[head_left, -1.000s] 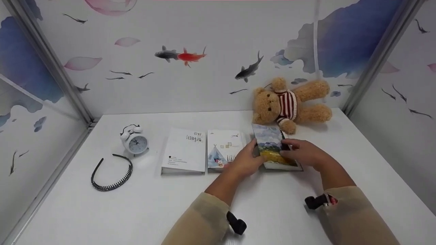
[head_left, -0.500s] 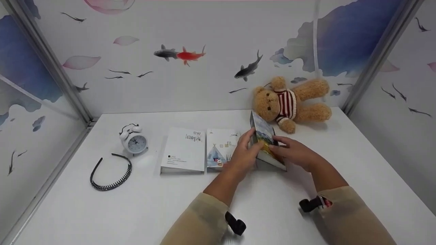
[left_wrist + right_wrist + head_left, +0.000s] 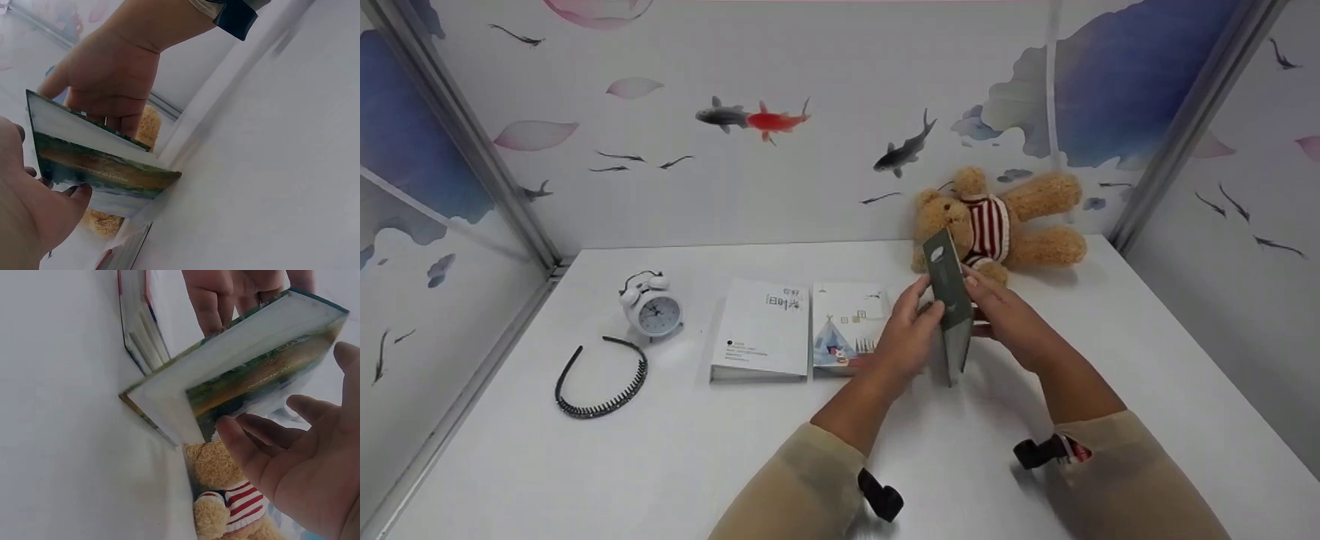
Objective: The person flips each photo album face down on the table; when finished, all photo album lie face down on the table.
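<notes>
A hardback book [image 3: 947, 281] stands on end near the middle of the table, its dark green spine towards me and tilted slightly. My left hand [image 3: 901, 341] grips it from the left, with a thumb by the spine and fingertips against the cover. On the other side my right hand [image 3: 1016, 322] holds the opposite cover with lightly bent fingers. In the right wrist view the right fingers [image 3: 242, 447] touch a painted cover panel. White page edges of the book [image 3: 225, 354] show between the covers there. Some fingertips of both hands are hidden behind the book in the head view.
Left of my hands lie a white book [image 3: 765, 330] and a book with a tent picture [image 3: 829, 345], side by side. A white alarm clock [image 3: 658, 313] and a black toothed headband [image 3: 639, 382] are farther left. A teddy bear [image 3: 1035, 199] lies at the back right.
The book has turned from lying with its painted cover upward to standing with its spine facing me. Both hands turn it, and the right hand has shifted left.
</notes>
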Available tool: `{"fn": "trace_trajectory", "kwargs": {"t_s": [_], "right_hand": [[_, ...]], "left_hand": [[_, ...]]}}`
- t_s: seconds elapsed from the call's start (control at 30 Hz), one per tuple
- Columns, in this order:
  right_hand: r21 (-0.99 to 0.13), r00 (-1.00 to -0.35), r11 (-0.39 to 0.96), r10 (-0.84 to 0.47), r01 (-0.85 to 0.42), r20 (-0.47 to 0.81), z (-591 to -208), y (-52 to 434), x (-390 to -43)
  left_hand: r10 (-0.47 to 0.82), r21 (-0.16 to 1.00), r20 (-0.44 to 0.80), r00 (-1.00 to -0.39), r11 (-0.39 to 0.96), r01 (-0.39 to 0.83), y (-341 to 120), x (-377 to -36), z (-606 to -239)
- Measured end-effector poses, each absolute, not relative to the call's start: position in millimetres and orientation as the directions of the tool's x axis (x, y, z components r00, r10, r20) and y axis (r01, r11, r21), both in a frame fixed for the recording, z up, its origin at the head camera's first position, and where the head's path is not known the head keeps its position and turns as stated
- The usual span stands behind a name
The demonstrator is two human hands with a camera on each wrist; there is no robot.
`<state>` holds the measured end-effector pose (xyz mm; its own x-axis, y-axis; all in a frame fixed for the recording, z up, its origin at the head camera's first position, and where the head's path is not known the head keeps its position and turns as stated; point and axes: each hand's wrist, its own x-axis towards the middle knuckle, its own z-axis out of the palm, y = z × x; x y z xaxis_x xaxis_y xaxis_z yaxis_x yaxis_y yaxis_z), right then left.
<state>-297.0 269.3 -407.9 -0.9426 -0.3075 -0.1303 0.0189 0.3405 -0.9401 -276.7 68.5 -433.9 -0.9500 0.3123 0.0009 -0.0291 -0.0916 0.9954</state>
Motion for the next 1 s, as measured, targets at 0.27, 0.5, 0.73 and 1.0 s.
{"fn": "trace_trajectory", "kwargs": {"t_s": [0.27,0.5,0.73,1.0], "right_hand": [[-0.975,-0.968,0.201,-0.209,0.098,-0.140,-399,276,-297],[-0.997,-0.988,-0.018,-0.134,0.082,-0.079,-405,292,-302],[-0.981,-0.979,0.014,-0.068,0.193,-0.194,-417,318,-312],[-0.932,-0.967,0.269,-0.016,0.241,-0.255,-435,330,-322]], "left_hand": [[0.391,0.999,-0.032,-0.920,0.011,-0.030,76,-282,-433],[0.412,0.967,-0.195,-0.890,0.230,-0.105,83,-291,-445],[0.422,0.937,-0.196,-0.885,0.348,-0.041,92,-292,-453],[0.438,0.794,-0.132,-0.889,0.584,0.169,98,-290,-461]]}}
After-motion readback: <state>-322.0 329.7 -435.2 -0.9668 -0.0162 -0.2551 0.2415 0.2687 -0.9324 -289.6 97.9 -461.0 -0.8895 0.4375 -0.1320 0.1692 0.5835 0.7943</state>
